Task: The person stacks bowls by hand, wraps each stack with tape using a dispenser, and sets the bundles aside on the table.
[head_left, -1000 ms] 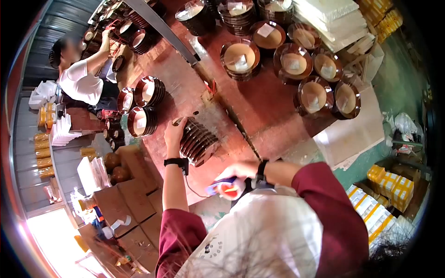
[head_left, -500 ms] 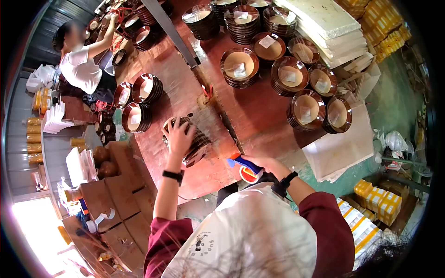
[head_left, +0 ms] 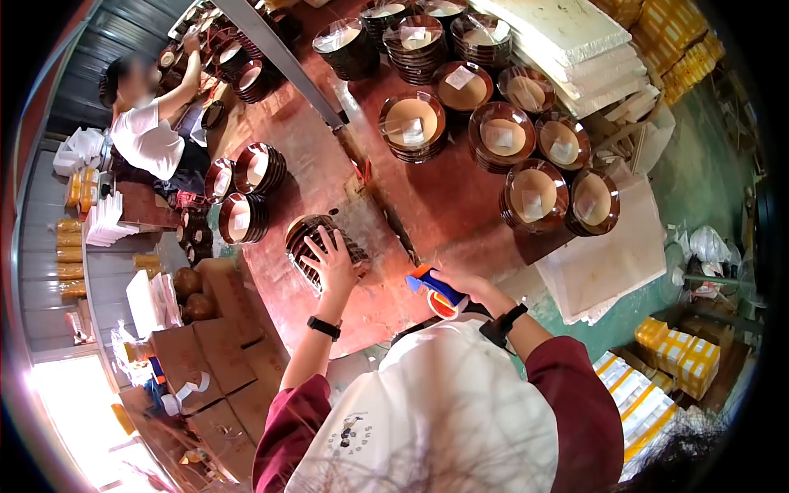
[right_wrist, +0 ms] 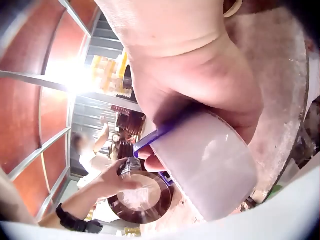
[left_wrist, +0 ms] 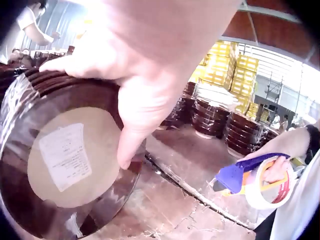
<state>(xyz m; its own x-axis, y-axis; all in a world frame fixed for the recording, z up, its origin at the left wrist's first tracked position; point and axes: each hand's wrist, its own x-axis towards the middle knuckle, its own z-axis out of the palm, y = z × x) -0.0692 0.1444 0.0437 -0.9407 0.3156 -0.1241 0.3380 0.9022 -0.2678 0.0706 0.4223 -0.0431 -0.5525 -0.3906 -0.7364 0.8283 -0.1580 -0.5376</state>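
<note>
A stack of dark brown bowls (head_left: 301,255) lies on its side on the reddish tabletop, with shiny clear film on it. My left hand (head_left: 332,267) rests across the top of the stack, fingers spread and straight. In the left wrist view its thumb (left_wrist: 131,135) reaches over the rim onto the end bowl's inside, beside a white printed label (left_wrist: 66,156). My right hand (head_left: 466,284) grips a blue and orange tape dispenser (head_left: 438,285) near the front table edge. The wide tape roll (right_wrist: 207,162) fills much of the right wrist view.
Upright bowl stacks with labels stand at the back right (head_left: 498,135), and a smaller group (head_left: 244,218) is left of my left hand. White foam sheets (head_left: 575,41) lie beyond. A metal post (head_left: 283,62) rises at the table's joint. Another person (head_left: 148,135) works at far left.
My left hand has shifted from the far end of the bowl stack to spread over its top, and the stack has turned. My right hand has moved right with the tape dispenser.
</note>
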